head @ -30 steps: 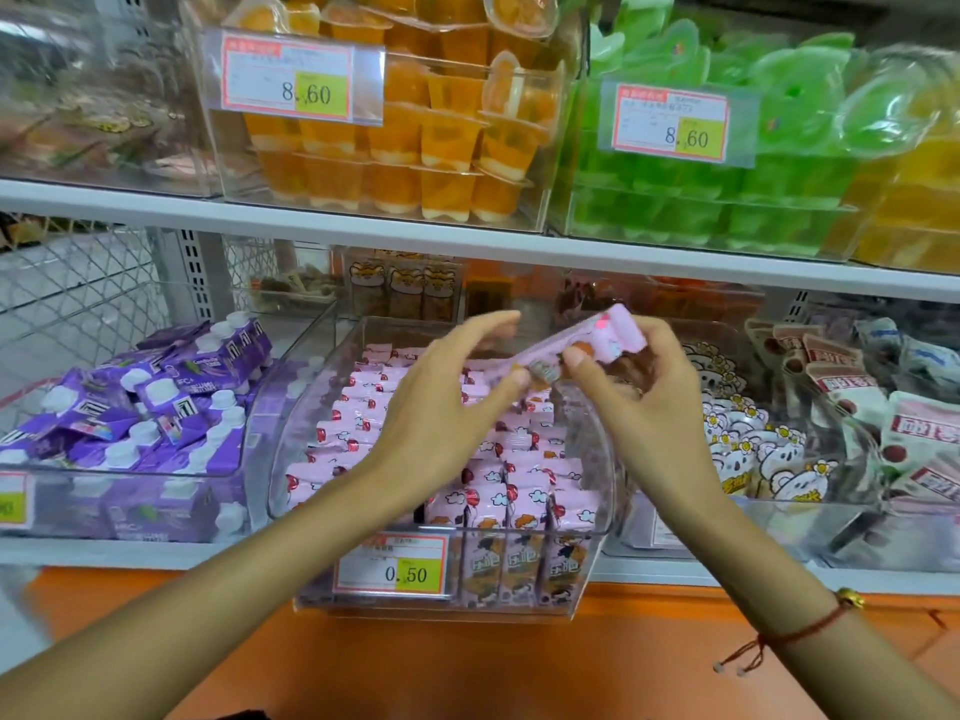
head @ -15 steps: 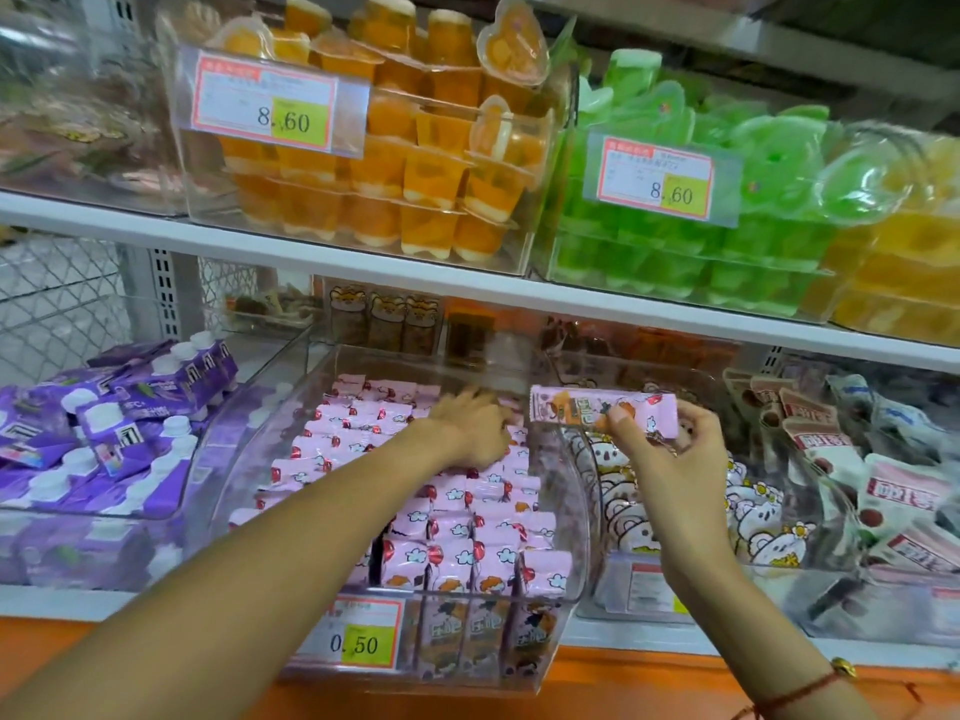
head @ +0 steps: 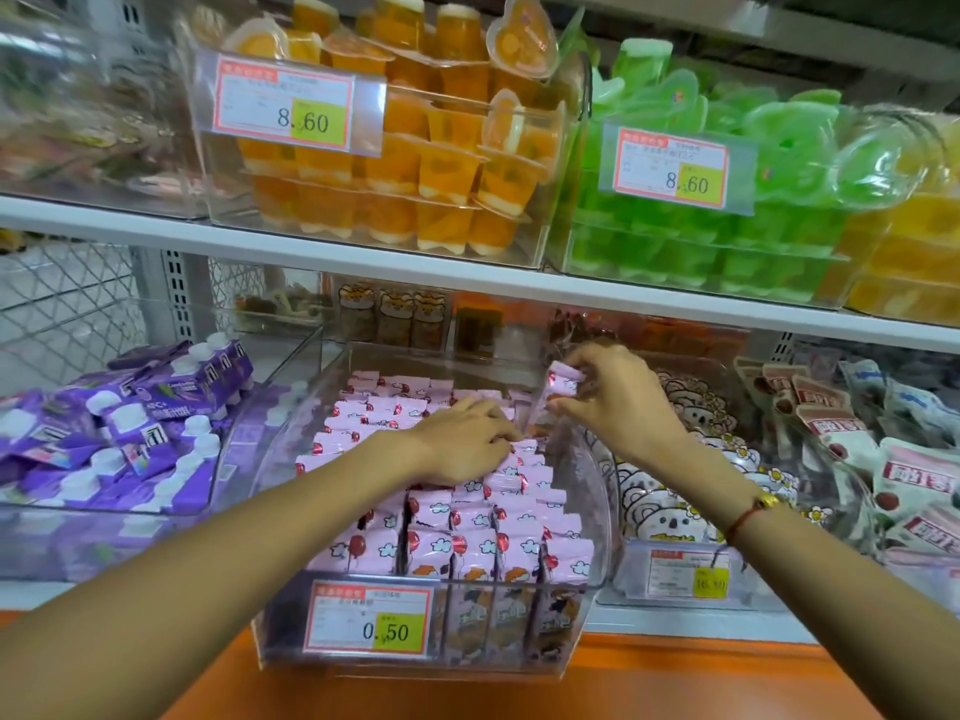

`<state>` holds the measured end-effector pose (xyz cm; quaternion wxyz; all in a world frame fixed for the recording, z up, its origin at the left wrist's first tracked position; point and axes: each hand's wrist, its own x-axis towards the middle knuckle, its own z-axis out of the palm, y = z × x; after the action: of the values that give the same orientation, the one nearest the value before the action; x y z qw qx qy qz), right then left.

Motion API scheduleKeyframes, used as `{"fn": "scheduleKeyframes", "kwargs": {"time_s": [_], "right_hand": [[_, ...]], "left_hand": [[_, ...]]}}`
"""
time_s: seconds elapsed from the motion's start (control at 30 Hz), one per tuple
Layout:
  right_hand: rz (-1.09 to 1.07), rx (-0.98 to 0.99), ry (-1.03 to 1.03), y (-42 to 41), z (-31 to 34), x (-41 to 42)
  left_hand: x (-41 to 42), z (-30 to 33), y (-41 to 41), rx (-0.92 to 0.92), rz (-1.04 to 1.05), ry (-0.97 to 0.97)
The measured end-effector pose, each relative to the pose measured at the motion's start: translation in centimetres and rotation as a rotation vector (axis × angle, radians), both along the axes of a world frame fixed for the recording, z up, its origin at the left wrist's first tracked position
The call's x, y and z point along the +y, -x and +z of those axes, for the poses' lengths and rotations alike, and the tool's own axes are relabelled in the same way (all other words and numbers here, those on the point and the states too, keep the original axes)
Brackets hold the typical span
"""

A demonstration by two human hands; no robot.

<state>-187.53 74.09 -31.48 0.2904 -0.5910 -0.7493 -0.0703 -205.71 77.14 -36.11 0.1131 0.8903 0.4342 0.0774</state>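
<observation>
A clear plastic bin [head: 597, 491] on the lower shelf holds rows of several pink snack packets [head: 447, 511]. My left hand [head: 467, 439] lies palm down on the packets near the middle of the bin, fingers pressing into the rows. My right hand [head: 618, 397] pinches one pink packet [head: 558, 392] upright at the bin's back right corner, its lower end among the other packets.
Purple pouches [head: 119, 423] fill the bin to the left; cartoon-bear packets [head: 675, 459] and white-red bags [head: 893, 459] lie to the right. The upper shelf carries orange jelly cups [head: 426, 163] and green jelly cups [head: 737, 200] behind price tags. The white shelf edge [head: 363, 252] runs just above the hands.
My right hand has turned the pink packet from level to upright and lowered it into the bin's back right corner. My left hand has spread a little further right over the rows.
</observation>
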Motion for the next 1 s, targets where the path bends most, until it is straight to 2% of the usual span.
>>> {"fn": "scheduleKeyframes", "kwargs": {"time_s": [0.13, 0.23, 0.33, 0.43, 0.5, 0.57, 0.67, 0.77, 0.83, 0.9, 1.0], "right_hand": [[-0.014, -0.167, 0.034, 1.4, -0.1, 1.5], [-0.036, -0.322, 0.154, 2.4, -0.5, 2.5], [-0.038, -0.5, 0.221, 3.2, -0.8, 3.1], [-0.004, -0.536, 0.374, 3.3, -0.9, 2.9], [0.021, -0.521, 0.4, 2.8, -0.9, 2.1], [0.019, -0.451, 0.306, 2.3, -1.1, 0.8], [-0.051, -0.199, 0.129, 1.7, -1.9, -1.5], [-0.088, 0.014, 0.124, 1.3, -2.7, -3.2], [-0.064, 0.084, 0.124, 0.9, -3.5, -3.8], [-0.015, 0.134, 0.085, 0.6, -4.0, -4.3], [0.062, 0.157, 0.023, -0.2, -4.3, -5.0]], "left_hand": [[-0.2, -0.6, 0.0, -0.028, 0.016, 0.017], [-0.2, -0.6, 0.1, -0.087, 0.028, 0.024], [-0.2, -0.3, 0.1, -0.214, 0.067, 0.016], [0.0, 0.0, 0.0, -0.343, 0.143, 0.011], [0.3, 0.1, -0.3, -0.286, 0.147, -0.002], [0.6, 0.0, -0.6, -0.184, 0.123, -0.014], [1.1, -0.2, -0.8, -0.078, 0.105, -0.053], [1.5, -0.2, -1.1, 0.073, 0.057, -0.128], [1.9, 0.1, -1.4, 0.118, 0.052, -0.118], [2.6, 0.5, -1.9, 0.083, 0.077, -0.065], [3.7, 1.0, -2.5, -0.136, 0.163, -0.019]]}}
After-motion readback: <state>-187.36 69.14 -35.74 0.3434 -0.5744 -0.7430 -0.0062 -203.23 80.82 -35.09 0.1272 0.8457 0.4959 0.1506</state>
